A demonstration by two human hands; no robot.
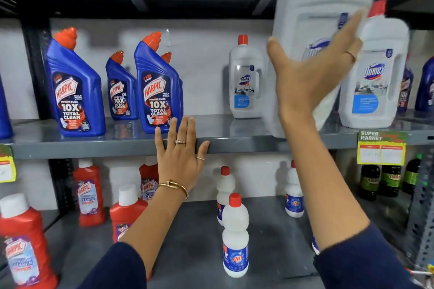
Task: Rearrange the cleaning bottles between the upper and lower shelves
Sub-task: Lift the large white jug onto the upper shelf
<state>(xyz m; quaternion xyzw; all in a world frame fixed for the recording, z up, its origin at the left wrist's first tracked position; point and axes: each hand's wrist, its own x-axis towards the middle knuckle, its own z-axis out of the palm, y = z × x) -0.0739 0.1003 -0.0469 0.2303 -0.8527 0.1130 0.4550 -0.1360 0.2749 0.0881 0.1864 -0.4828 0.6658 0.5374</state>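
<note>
My right hand [312, 70] grips a large white Domex bottle [321, 2], blurred and lifted above the right part of the upper shelf [234, 142]. My left hand [179, 155] lies flat and empty, fingers spread, on that shelf's front edge. Two more white Domex bottles stand on the upper shelf, one at the back [245, 80] and one at the right [373, 77]. Several blue Harpic bottles [75, 87] stand on its left part. On the lower shelf [195, 241] are red Harpic bottles [23, 244] at the left and small white Rin bottles [234, 237] in the middle.
A yellow-green supermarket price tag [381, 148] hangs on the upper shelf's edge at the right. Dark green bottles [389, 180] stand at the lower right beside a perforated metal upright [420, 213]. Dark blue bottles [425, 87] sit at the far right of the upper shelf.
</note>
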